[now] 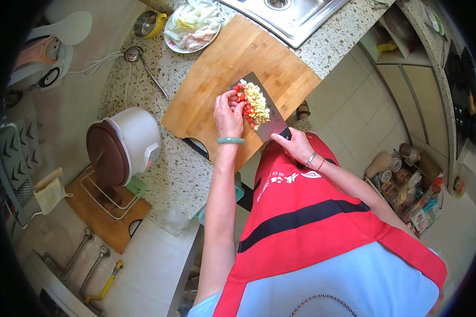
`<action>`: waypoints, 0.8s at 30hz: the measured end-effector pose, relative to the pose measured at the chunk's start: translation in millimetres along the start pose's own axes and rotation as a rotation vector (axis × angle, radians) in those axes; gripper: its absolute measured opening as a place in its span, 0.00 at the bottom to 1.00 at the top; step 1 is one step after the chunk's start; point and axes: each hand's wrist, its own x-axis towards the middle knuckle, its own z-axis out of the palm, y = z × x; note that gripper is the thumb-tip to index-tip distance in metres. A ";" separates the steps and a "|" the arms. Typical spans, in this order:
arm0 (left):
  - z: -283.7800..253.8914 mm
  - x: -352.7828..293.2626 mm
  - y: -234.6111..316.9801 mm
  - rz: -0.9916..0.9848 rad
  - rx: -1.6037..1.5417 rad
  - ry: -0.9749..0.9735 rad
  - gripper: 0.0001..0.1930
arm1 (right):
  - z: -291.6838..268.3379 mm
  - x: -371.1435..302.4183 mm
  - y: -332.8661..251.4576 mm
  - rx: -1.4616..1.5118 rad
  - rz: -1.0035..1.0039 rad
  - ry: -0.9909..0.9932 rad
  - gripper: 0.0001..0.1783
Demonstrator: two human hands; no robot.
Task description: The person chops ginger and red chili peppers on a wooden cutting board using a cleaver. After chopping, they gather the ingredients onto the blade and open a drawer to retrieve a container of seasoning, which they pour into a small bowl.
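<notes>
My right hand (pixel 297 146) grips the black handle of a cleaver (pixel 274 127), whose broad blade is over the wooden cutting board (pixel 203 87). On the blade lies a heap of chopped pale yellow bits (pixel 256 103), with diced red pieces (pixel 240 95) along its left side. My left hand (pixel 229 116) is at that left side, its bent fingers touching the red pieces and the thumb apart from them. Whether any bits sit between the fingertips is hard to see. The heap hides much of the blade.
Beyond the board, a plate (pixel 170 43) holds pale green slices and pinkish pieces. A yellow cup (pixel 152 24), a ladle (pixel 152 78) and a rice cooker (pixel 140 134) stand or lie to the left. The steel sink (pixel 301 34) is at the far side, with the counter edge on the right.
</notes>
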 end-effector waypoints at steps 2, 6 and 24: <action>-4.0 4.5 3.3 0.039 0.062 -0.051 0.18 | 0.9 -0.7 -1.6 0.104 0.049 -0.046 0.21; -10.5 11.6 21.0 0.169 0.097 -0.078 0.18 | -1.6 1.5 -0.1 0.312 0.100 -0.114 0.18; 23.3 80.6 11.1 0.379 0.218 -0.064 0.15 | -42.3 12.6 -14.7 0.180 0.064 0.135 0.23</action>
